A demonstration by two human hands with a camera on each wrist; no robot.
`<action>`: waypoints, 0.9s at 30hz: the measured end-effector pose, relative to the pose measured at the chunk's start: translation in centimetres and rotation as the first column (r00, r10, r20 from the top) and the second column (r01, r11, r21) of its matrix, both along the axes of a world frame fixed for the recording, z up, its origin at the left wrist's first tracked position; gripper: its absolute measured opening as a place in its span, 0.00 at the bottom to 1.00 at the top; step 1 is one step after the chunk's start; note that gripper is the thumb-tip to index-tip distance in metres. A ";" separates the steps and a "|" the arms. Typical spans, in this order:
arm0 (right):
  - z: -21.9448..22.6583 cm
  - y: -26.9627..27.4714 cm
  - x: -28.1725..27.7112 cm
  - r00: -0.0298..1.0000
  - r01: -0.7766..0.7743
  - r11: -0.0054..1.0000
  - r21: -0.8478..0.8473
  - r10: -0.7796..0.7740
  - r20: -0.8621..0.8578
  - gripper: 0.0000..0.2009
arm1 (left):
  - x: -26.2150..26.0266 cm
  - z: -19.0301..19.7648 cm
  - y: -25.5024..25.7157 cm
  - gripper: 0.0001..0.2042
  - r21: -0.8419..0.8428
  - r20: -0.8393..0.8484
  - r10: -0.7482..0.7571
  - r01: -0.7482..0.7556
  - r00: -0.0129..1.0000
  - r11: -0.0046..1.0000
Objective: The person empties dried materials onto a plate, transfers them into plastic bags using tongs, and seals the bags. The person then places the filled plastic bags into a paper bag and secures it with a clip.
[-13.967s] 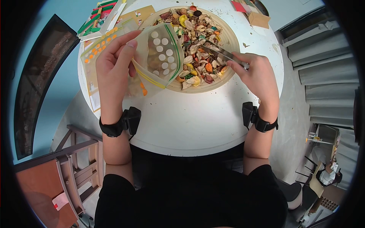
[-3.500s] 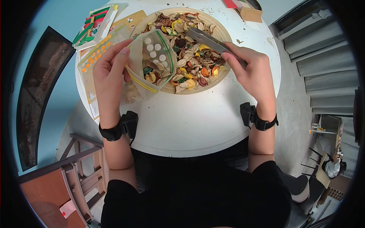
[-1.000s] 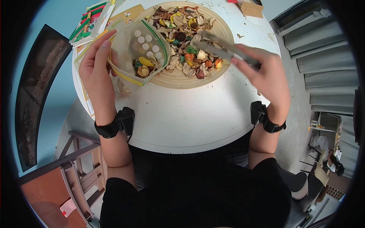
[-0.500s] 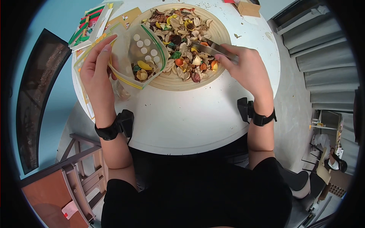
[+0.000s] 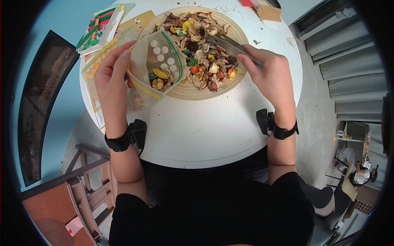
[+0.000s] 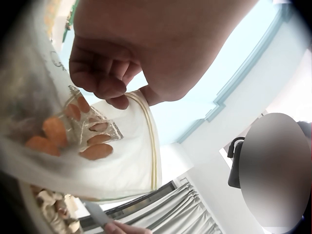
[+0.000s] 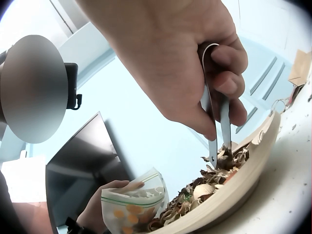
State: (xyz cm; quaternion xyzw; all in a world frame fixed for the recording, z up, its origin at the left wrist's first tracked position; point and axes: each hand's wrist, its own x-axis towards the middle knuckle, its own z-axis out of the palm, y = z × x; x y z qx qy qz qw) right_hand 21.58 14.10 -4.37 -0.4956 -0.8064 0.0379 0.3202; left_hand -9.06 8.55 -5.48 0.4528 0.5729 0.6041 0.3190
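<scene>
My left hand (image 5: 111, 78) pinches the edge of a clear zip bag (image 5: 141, 61) printed with dots, its mouth spread apart. Dried petals and a yellow piece (image 5: 160, 74) lie inside the bag. My right hand (image 5: 273, 76) grips metal tongs (image 5: 230, 46) whose tips reach into the potpourri (image 5: 205, 57) heaped on a round wooden plate (image 5: 241, 35). In the right wrist view, the tongs (image 7: 225, 122) point down with their tips at dark dried pieces near the plate's rim. The bag overlaps the plate's left side in the head view.
Another bag with orange dots (image 5: 95, 64) lies at the left. Behind it stands a white box (image 5: 100, 30) of red and green items. A brown cardboard box (image 5: 269, 13) sits at the back right. Small crumbs dot the white table (image 5: 201, 127).
Over the last half second the tongs have shifted toward the back of the heap, and the bag slightly right. Compared with the oldest frame, dried pieces now show inside the bag.
</scene>
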 end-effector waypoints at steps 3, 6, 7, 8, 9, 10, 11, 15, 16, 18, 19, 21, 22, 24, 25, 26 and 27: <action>1.2 -1.3 -0.8 0.997 -0.041 0.999 -0.025 0.039 -0.064 0.13 | 0.1 0.0 0.0 0.13 -0.004 0.017 -0.027 0.027 0.999 1.000; 2.5 -3.0 -2.1 0.980 -0.183 0.980 -0.079 0.175 -0.096 0.15 | 0.0 0.1 -0.1 0.14 -0.002 0.021 -0.033 0.033 0.999 0.999; 2.3 -3.4 -2.5 0.964 -0.241 0.968 -0.071 0.231 -0.131 0.16 | 0.0 0.1 -0.1 0.14 0.002 0.022 -0.034 0.034 0.999 0.999; 2.1 -3.5 -2.8 0.957 -0.258 0.963 -0.076 0.244 -0.160 0.16 | 0.1 0.1 -0.1 0.14 0.005 0.021 -0.037 0.037 0.999 0.999; 1.9 -3.7 -3.1 0.948 -0.275 0.958 -0.081 0.256 -0.189 0.16 | 0.1 0.1 -0.1 0.14 0.006 0.019 -0.036 0.036 0.999 0.999; 1.8 -3.8 -3.2 0.939 -0.291 0.953 -0.086 0.267 -0.219 0.17 | 0.0 0.1 -0.1 0.14 0.006 0.017 -0.035 0.035 0.999 0.999; 2.0 -3.7 -3.0 0.945 -0.241 0.959 -0.146 0.198 -0.260 0.17 | 0.0 0.2 -0.2 0.14 0.007 0.015 -0.034 0.034 0.999 0.999; 2.2 -1.5 -0.9 0.956 -0.029 0.942 -0.333 -0.072 -0.286 0.19 | 0.0 0.1 -0.2 0.14 0.010 0.027 -0.032 0.032 0.999 0.999; 1.8 -0.5 -0.3 0.955 0.033 0.931 -0.363 -0.137 -0.264 0.20 | 0.0 0.0 -0.1 0.14 0.013 0.030 -0.031 0.031 0.999 0.999; -0.5 1.8 0.8 0.978 0.110 0.966 -0.236 -0.148 -0.147 0.22 | 0.0 0.1 -0.1 0.14 0.012 0.020 -0.031 0.031 0.999 0.999; -1.4 2.7 1.3 0.983 0.146 0.975 -0.169 -0.162 -0.086 0.23 | 0.0 0.2 -0.2 0.14 0.006 0.009 -0.034 0.034 0.999 0.999; -2.3 3.7 2.0 0.985 0.146 0.959 -0.244 -0.164 -0.054 0.23 | 0.1 0.2 -0.2 0.14 0.001 0.005 -0.038 0.038 0.999 0.999; -2.3 3.9 2.0 0.986 0.143 0.949 -0.280 -0.161 -0.041 0.23 | 0.2 0.1 -0.1 0.14 0.001 0.011 -0.034 0.034 0.999 0.999; -1.9 3.5 1.9 0.992 0.114 0.942 -0.316 -0.122 -0.007 0.22 | 0.2 0.0 -0.1 0.14 0.002 0.014 -0.027 0.027 1.000 1.000; -1.7 3.3 1.8 0.995 0.099 0.937 -0.334 -0.102 0.010 0.22 | 0.2 0.0 -0.1 0.13 0.005 0.011 -0.025 0.025 1.000 1.000; -1.6 3.1 1.7 0.997 0.080 0.944 -0.320 -0.076 0.025 0.21 | 0.2 0.0 -0.1 0.13 0.006 0.009 -0.023 0.023 1.000 1.000; -1.6 2.9 1.7 0.998 0.060 0.950 -0.307 -0.050 0.040 0.20 | 0.2 0.0 0.0 0.13 0.005 0.012 -0.022 0.022 1.000 1.000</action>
